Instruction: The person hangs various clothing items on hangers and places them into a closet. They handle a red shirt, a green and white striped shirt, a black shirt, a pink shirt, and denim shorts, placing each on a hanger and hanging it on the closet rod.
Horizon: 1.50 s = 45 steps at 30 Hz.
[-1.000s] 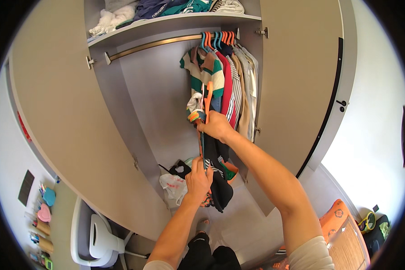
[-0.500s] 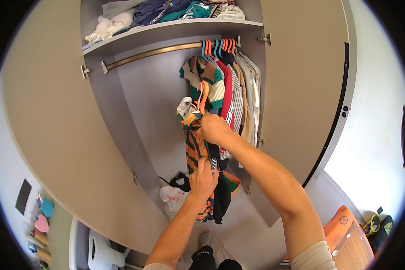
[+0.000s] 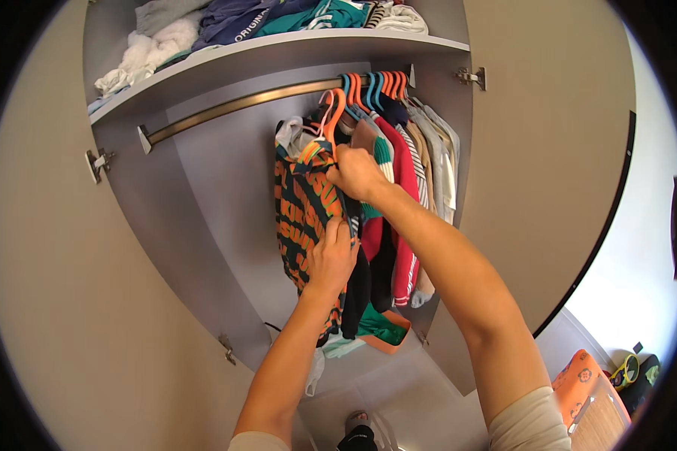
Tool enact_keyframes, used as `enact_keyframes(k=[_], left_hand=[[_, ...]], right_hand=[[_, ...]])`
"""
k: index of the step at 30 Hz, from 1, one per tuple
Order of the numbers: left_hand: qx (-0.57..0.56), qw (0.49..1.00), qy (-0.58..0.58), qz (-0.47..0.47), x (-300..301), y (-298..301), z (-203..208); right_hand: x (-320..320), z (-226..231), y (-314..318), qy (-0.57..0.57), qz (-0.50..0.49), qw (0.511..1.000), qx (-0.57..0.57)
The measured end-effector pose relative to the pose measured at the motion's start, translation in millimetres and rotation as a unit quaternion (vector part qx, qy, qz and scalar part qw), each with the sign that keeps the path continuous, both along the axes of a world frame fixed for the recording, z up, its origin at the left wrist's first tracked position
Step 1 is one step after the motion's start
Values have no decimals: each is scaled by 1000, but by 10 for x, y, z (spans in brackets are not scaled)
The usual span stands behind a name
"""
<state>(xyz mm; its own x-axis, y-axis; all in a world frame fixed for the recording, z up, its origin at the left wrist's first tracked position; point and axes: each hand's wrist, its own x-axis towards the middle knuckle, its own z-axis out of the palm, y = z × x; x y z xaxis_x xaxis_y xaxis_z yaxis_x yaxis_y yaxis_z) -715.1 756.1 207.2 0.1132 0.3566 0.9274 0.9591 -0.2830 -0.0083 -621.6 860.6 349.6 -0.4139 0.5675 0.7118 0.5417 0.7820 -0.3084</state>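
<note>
A dark shirt with an orange printed pattern [image 3: 297, 210] hangs upright in front of me. From its collar rise the hooks of an orange hanger [image 3: 340, 109] and a thin pale one, just below the rail. My right hand [image 3: 359, 174] is closed at the collar, below the orange hook; whether it also grips the hanger is hidden. Lower down, my left hand [image 3: 331, 254] pinches the shirt's right edge. Grey cloth [image 3: 288, 134] shows behind the collar, and a black garment [image 3: 356, 301] hangs behind the shirt.
Other garments, among them a red one [image 3: 405, 180], hang at the right of the metal rail [image 3: 256, 98]. Folded clothes [image 3: 308, 19] lie on the shelf [image 3: 278, 46] above. Open doors flank the wardrobe. An orange-and-green container [image 3: 387, 338] sits low inside.
Both hands have carried the shirt up and to the left, closer to the rail. The shirt has turned, so more of its patterned face shows. The view has shifted too.
</note>
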Motion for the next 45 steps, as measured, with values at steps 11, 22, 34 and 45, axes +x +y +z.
enact_keyframes(k=[11,22,34,45], left_hand=[[-6,1000,-18,-2,-229,1255,768],[-74,995,-60,-33,-120,1546,744],[-164,982,-82,-36,-402,1224,325],[-244,965,-86,-43,-334,1093,311]], right_hand=[[-279,708,1326,8,-53,996,73],[-370,916,1745,-141,-130,981,-22],[-357,560,1709,-189,-237,944,130],[-328,527,1949,-134,-243,959,66]])
